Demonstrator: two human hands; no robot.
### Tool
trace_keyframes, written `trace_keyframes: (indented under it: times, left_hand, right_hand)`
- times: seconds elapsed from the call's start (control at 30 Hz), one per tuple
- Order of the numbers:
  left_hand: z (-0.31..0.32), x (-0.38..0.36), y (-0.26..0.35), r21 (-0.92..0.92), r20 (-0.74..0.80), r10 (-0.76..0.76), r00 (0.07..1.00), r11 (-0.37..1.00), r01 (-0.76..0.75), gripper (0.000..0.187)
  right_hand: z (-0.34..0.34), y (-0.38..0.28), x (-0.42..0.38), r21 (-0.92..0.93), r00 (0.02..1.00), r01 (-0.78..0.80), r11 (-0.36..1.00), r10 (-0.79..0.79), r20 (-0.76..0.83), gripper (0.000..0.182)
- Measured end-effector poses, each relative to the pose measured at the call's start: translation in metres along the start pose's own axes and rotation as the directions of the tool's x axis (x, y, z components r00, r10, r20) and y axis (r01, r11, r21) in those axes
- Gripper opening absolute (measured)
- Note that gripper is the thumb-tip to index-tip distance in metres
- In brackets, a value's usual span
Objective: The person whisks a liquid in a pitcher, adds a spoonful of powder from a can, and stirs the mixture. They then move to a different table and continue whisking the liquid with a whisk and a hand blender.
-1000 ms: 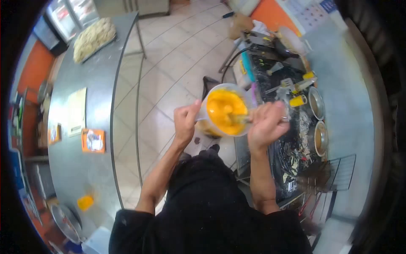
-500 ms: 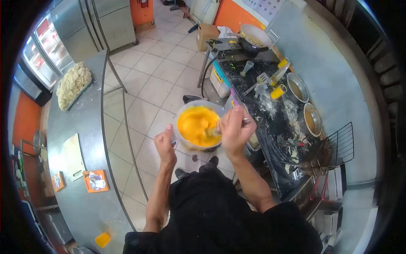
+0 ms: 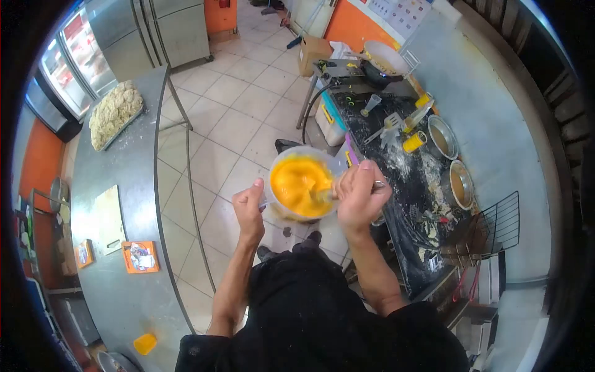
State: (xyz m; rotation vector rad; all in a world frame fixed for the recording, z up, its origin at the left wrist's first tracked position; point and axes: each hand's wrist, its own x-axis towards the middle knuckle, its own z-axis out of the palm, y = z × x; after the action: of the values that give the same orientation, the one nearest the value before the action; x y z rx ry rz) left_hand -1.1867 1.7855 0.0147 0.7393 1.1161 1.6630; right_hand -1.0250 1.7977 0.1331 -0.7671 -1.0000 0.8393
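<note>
A clear plastic container (image 3: 274,162) with a thick yellow-orange mixture (image 3: 300,185) in it hangs in front of my body, above the tiled floor. My left hand (image 3: 249,203) is wrapped round its handle at the left side. Closed round the handle of a whisk-like utensil, my right hand (image 3: 364,193) is at the container's right edge. The utensil's lower end is in the mixture, and its shape is blurred.
On the left metal table (image 3: 139,186) are a tray of dough (image 3: 116,115), a white board (image 3: 110,217) and orange packets (image 3: 141,256). The dark right counter (image 3: 396,204) holds metal bowls (image 3: 459,183), a yellow can (image 3: 414,141), a wire basket (image 3: 496,226) and a pan (image 3: 383,59).
The container and both hands have shifted slightly right in the view, along with the surroundings. The utensil and the mixture's surface have changed shape a little.
</note>
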Motion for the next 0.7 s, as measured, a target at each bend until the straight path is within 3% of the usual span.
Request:
trace_keyframes:
  times: [0.07,0.13,0.17,0.2,0.27,0.33,0.37,0.4,0.47,0.5,0.53,0.6,0.63,0.67,0.7]
  left_hand:
    - [-0.004,0.002,-0.004,0.098,0.056,0.012,0.998,0.995,-0.017,0.043]
    - [0.001,0.001,0.005,0.085,0.029,-0.007,1.000,0.996,0.004,0.042]
    - [0.003,-0.005,0.007,0.070,-0.002,-0.027,1.000,0.997,0.027,0.042]
    - [0.004,-0.007,0.004,0.072,-0.003,-0.030,1.000,0.997,0.030,0.042]
    - [0.009,-0.003,0.000,0.068,0.012,-0.048,0.999,0.997,0.047,0.050]
    - [0.007,-0.005,0.003,0.056,-0.012,-0.051,0.999,0.997,0.052,0.050]
    - [0.005,-0.007,0.005,0.045,-0.031,-0.059,0.998,0.997,0.061,0.050]
    - [0.005,-0.010,0.005,0.049,-0.039,-0.076,0.996,0.996,0.077,0.050]
    - [0.011,-0.007,0.006,0.042,-0.010,-0.032,0.999,0.999,0.033,0.051]
    - [0.010,-0.006,0.007,0.034,-0.013,-0.023,1.000,0.999,0.024,0.051]
    - [0.009,-0.004,0.007,0.042,0.008,-0.022,1.000,0.999,0.022,0.051]
    - [0.009,-0.003,0.007,0.040,0.016,-0.040,0.999,0.998,0.040,0.051]
    - [0.008,-0.004,0.008,0.050,0.020,-0.045,0.999,0.998,0.044,0.050]
    - [0.006,-0.005,0.010,0.067,0.023,-0.052,0.998,0.997,0.050,0.050]
    - [0.009,-0.004,0.012,0.054,0.034,0.010,0.999,0.998,-0.012,0.050]
  right_hand:
    - [-0.006,-0.020,0.005,0.046,1.000,-0.029,0.999,0.030,-0.010,0.040]
    - [-0.011,-0.038,0.010,0.190,0.974,0.197,0.962,-0.171,-0.148,0.038]
    - [-0.007,-0.024,0.008,0.009,0.941,0.290,0.957,-0.283,-0.184,0.038]
    - [-0.004,-0.002,0.003,-0.277,0.942,0.303,0.912,-0.331,-0.059,0.039]
    - [-0.006,0.002,-0.011,-0.024,0.997,0.014,1.000,-0.012,0.079,0.036]
    - [-0.009,-0.025,0.001,0.028,0.980,0.190,0.981,-0.188,-0.059,0.032]
    - [-0.013,-0.035,0.006,0.225,0.977,0.210,0.952,-0.195,-0.088,0.032]
    - [-0.014,-0.025,0.003,0.217,0.980,0.195,0.957,-0.179,-0.089,0.032]
    - [-0.008,0.003,-0.002,-0.272,0.975,0.219,0.937,-0.216,0.042,0.036]
    - [-0.004,-0.001,-0.011,-0.094,1.000,0.007,0.996,-0.007,0.008,0.038]
    - [-0.005,-0.013,-0.006,-0.091,0.999,0.022,0.996,-0.020,0.026,0.038]
    - [-0.013,-0.038,0.003,0.141,0.973,0.164,0.976,-0.137,-0.183,0.044]
    - [-0.014,-0.034,0.007,0.112,0.954,0.246,0.963,-0.220,-0.203,0.045]
    - [-0.017,-0.024,0.003,0.106,0.959,0.229,0.968,-0.205,-0.197,0.045]
    - [-0.017,-0.010,-0.002,0.053,0.989,0.112,0.992,-0.106,-0.107,0.041]
